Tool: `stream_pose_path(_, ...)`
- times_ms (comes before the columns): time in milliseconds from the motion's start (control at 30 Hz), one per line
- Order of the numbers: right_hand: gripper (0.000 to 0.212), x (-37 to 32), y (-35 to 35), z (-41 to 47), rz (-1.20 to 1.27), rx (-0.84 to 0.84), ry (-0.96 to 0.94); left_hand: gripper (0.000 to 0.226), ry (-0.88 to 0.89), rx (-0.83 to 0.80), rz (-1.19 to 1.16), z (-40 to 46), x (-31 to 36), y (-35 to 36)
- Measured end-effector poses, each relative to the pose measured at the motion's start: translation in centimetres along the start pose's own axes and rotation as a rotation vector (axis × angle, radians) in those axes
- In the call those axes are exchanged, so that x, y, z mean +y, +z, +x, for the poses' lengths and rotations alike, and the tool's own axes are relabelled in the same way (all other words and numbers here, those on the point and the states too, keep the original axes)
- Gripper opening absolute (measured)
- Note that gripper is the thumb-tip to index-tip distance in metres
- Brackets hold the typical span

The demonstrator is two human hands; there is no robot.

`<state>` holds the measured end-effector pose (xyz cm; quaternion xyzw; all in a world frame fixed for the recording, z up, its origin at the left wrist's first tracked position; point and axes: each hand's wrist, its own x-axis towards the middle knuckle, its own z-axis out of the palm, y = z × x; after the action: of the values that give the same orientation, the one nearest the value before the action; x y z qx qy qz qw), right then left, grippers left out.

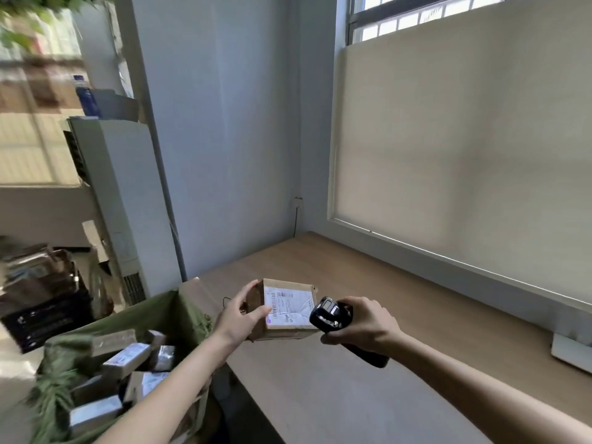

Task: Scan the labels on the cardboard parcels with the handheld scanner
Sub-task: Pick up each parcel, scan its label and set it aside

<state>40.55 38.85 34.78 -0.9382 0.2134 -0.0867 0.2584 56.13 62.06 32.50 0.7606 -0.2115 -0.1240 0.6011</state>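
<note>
The cardboard parcel [282,318] is a small brown box held up just above the near-left part of the wooden worktop [400,315], w/ its white label [290,305] facing up toward the camera. The left hand [240,318] grips the parcel's left side – thumb lying on the label's left edge, fingers curled over the far-left corner. The black handheld scanner [333,315] is right next to the parcel's right edge, its head close to the label; can't tell if it touches the box. The right hand [362,328] is wrapped tight round the scanner's handle, which sticks out below the hand toward the person. The 2 hands are near each other but apart, w/ the parcel between them. To the left, beside the worktop's edge, is a big box lined w/ green cloth [179,315], and in it lie more parcels [128,360] – brown w/ white labels, piled loosely, a bit blurry. Behind that stands a tall white unit [121,200] and some dark stuff on the floor, too blurry to name. A pale blind [464,139] covers most of the window above the worktop's far side. A thin cable [296,219] runs down the wall corner from a small socket. A white thing [571,350] sits at the worktop's right end, cut off by the frame edge.
</note>
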Motion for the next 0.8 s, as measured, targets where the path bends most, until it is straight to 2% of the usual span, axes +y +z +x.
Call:
stream_pose_path(133,0.053,-4.4,3.9,3.4,0.221,-0.076,-0.002,0.058,-0.043,0.087,-0.029,1.0,-2.4,-5.3)
stream_pose_path(433,0.042,-15.7,14.4,11.1,0.397,-0.325,-0.177,0.053,-0.181,0.283,-0.093,2.6,-9.0,-17.3)
stream_pose_path(633,0.059,-22.3,22.4,17.9,0.409,-0.466,-0.275,0.059,-0.300,0.454,-0.018,5.8,-14.6,-25.1)
stream_pose_path(800,0.063,-25.9,29.8,24.1,0.378,-0.517,-0.313,0.069,-0.445,0.484,0.000,8.8,-20.2,-29.8)
